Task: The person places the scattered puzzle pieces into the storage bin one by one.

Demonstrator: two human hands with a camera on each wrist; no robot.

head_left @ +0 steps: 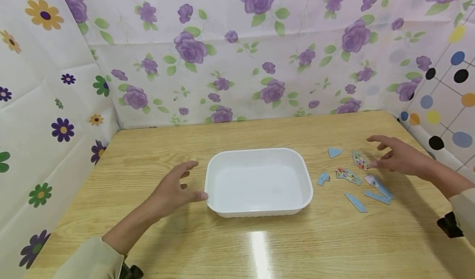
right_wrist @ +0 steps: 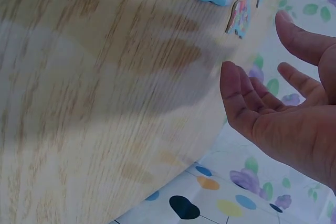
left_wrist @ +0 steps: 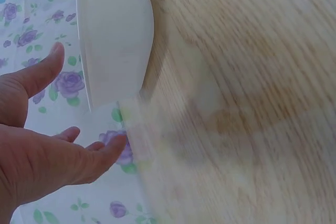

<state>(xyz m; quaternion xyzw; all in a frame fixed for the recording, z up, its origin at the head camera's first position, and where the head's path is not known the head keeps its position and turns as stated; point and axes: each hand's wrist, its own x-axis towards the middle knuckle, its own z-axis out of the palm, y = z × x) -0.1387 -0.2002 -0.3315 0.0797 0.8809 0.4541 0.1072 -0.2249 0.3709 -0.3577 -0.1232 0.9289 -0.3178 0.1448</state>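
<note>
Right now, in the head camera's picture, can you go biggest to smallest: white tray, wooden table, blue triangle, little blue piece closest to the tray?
1. Wooden table
2. White tray
3. Blue triangle and little blue piece: too alike to rank

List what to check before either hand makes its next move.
1. White tray open side up: ok.
2. Left hand gripping the tray: not ok; a gap shows in the left wrist view.
3. Right hand holding a piece: not ok; it holds nothing.
4. Blue triangle lying on the table: ok.
5. Printed strip clear of the narrow blue strip: cannot tell whether they overlap.
</note>
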